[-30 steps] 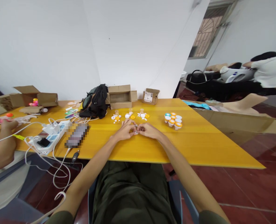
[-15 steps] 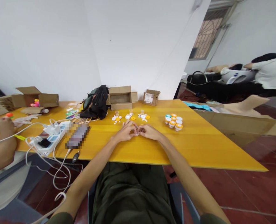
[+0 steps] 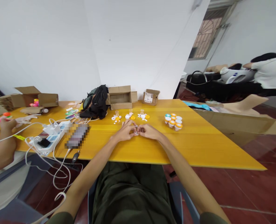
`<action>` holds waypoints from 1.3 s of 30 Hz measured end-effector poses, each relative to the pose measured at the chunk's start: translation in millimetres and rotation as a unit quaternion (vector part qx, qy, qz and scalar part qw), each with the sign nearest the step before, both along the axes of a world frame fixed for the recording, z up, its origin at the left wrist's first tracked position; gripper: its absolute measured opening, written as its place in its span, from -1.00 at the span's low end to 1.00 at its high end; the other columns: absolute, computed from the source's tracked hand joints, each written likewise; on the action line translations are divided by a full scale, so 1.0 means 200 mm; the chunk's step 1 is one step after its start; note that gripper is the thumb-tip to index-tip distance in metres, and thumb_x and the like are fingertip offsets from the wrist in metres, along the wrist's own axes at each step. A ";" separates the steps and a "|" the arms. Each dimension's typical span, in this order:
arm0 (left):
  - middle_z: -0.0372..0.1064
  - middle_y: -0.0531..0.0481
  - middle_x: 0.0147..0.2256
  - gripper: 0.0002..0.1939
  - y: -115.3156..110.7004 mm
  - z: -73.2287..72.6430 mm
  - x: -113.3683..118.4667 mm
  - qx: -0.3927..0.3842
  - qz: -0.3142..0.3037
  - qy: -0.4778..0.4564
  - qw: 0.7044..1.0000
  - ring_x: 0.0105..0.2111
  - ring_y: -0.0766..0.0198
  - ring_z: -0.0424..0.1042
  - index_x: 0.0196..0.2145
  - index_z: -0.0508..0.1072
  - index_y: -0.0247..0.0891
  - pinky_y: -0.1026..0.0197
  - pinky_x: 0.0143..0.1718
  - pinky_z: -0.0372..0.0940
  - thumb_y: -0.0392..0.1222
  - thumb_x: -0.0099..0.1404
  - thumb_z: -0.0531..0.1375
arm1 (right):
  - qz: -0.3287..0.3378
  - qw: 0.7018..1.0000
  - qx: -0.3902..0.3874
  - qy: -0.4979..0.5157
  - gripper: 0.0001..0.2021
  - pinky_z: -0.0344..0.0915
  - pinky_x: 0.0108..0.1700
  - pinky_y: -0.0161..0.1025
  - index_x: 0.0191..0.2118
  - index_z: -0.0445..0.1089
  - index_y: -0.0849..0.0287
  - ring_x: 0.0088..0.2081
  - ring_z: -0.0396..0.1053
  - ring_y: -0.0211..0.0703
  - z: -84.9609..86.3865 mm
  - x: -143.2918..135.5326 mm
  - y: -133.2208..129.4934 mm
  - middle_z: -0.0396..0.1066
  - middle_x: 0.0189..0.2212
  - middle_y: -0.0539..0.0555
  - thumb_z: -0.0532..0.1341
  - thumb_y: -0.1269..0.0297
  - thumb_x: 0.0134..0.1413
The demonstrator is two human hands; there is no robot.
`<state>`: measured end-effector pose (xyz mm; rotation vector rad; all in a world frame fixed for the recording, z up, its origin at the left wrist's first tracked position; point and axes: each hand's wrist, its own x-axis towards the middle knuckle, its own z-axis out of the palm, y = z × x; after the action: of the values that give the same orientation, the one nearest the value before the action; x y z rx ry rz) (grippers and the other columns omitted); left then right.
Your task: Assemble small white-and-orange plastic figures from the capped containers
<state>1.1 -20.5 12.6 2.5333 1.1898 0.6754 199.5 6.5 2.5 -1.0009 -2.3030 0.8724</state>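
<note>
Two bare hands are working close together above the near half of a yellow wooden table (image 3: 203, 140). Curling its fingers, the left hand (image 3: 125, 132) is pinching a small whitish piece (image 3: 136, 133) between thumb and fingertips. Nearly closed, the right hand (image 3: 149, 132) is gripping the same piece from the other side, its thumb and forefinger almost meeting the left's. The piece is sitting between the two sets of fingertips, low over the tabletop; its details are too small to make out, and whether it is touching the wood I cannot tell.

Just beyond the hands, three groups of small white parts (image 3: 142, 116) are lying in a row, with yellow discs (image 3: 133, 118) among them and clear cups (image 3: 116, 112) standing behind. To the right, well apart from the hands, a cluster of lidded jars (image 3: 172, 120) is standing, showing orange, white and teal tops. Farther back, an open cardboard box (image 3: 121, 100) is resting near the wall.
</note>
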 end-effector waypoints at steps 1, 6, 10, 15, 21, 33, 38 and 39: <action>0.30 -0.11 0.00 -0.92 0.00 0.00 0.00 -0.001 0.000 0.000 1.000 0.11 -0.03 0.17 -0.38 0.49 -0.20 -0.18 0.19 0.07 -0.20 0.26 0.29 | -0.001 1.000 0.000 -0.002 -0.93 0.20 -0.36 -0.30 -0.40 0.43 0.15 -0.46 0.32 -0.23 0.00 0.00 0.00 0.43 -0.51 -0.05 0.19 0.39 -0.05; 0.31 -0.11 -0.01 -0.92 0.00 0.00 0.00 0.001 -0.006 0.002 1.000 0.09 -0.01 0.18 -0.40 0.47 -0.21 -0.17 0.17 0.08 -0.24 0.26 0.28 | -0.004 1.000 0.009 -0.002 -0.93 0.20 -0.36 -0.30 -0.41 0.44 0.15 -0.46 0.32 -0.23 -0.01 0.00 0.00 0.43 -0.51 -0.05 0.20 0.38 -0.03; 0.32 -0.11 -0.02 -0.92 0.00 -0.01 -0.01 0.014 -0.013 0.001 1.000 0.07 -0.01 0.19 -0.38 0.47 -0.21 -0.16 0.17 0.07 -0.21 0.28 0.27 | 0.004 1.000 0.004 0.003 -0.91 0.23 -0.33 -0.30 -0.40 0.44 0.15 -0.44 0.34 -0.23 -0.01 0.01 0.00 0.45 -0.49 -0.05 0.18 0.41 -0.03; 0.33 -0.10 -0.04 -0.94 0.00 0.00 -0.01 0.022 -0.026 0.006 0.999 0.07 0.00 0.20 -0.37 0.48 -0.20 -0.15 0.17 0.06 -0.23 0.27 0.27 | 0.009 1.000 0.000 0.005 -0.89 0.24 -0.34 -0.30 -0.39 0.45 0.15 -0.45 0.34 -0.22 -0.01 0.01 0.01 0.44 -0.51 -0.05 0.17 0.41 -0.03; 0.35 -0.09 -0.06 -0.96 0.00 0.00 -0.01 0.012 -0.025 0.007 1.000 0.05 0.01 0.23 -0.36 0.47 -0.19 -0.14 0.16 0.08 -0.24 0.28 0.26 | 0.010 1.000 0.001 0.004 -0.89 0.24 -0.34 -0.30 -0.39 0.45 0.15 -0.45 0.33 -0.22 -0.02 0.01 0.01 0.43 -0.52 -0.05 0.17 0.41 -0.03; 0.44 -0.04 -0.19 -0.93 0.00 0.01 0.00 -0.010 -0.031 0.013 0.999 0.03 0.05 0.26 -0.38 0.45 -0.20 -0.07 0.14 0.09 -0.28 0.28 0.24 | 0.010 1.000 0.002 0.002 -0.91 0.23 -0.34 -0.30 -0.40 0.45 0.15 -0.46 0.31 -0.23 -0.01 0.01 0.01 0.43 -0.52 -0.05 0.19 0.41 -0.03; 0.47 -0.02 -0.24 -0.93 0.00 0.00 0.00 -0.017 -0.024 0.006 1.000 0.04 0.03 0.26 -0.38 0.44 -0.18 -0.10 0.15 0.09 -0.30 0.26 0.23 | 0.006 1.000 0.002 -0.003 -0.92 0.19 -0.37 -0.31 -0.41 0.45 0.15 -0.48 0.28 -0.25 0.00 0.00 0.00 0.39 -0.56 -0.07 0.20 0.41 -0.04; 0.47 -0.02 -0.24 -0.93 0.00 0.00 0.00 -0.020 -0.023 0.004 1.000 0.03 0.03 0.26 -0.38 0.44 -0.18 -0.10 0.15 0.09 -0.30 0.26 0.23 | 0.005 1.000 0.002 -0.004 -0.92 0.19 -0.38 -0.32 -0.41 0.44 0.15 -0.49 0.28 -0.26 0.00 0.00 0.00 0.38 -0.56 -0.08 0.20 0.41 -0.04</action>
<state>1.3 -19.9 12.5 2.5249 1.1336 0.6257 199.8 6.7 2.7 -0.9935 -2.3167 0.8681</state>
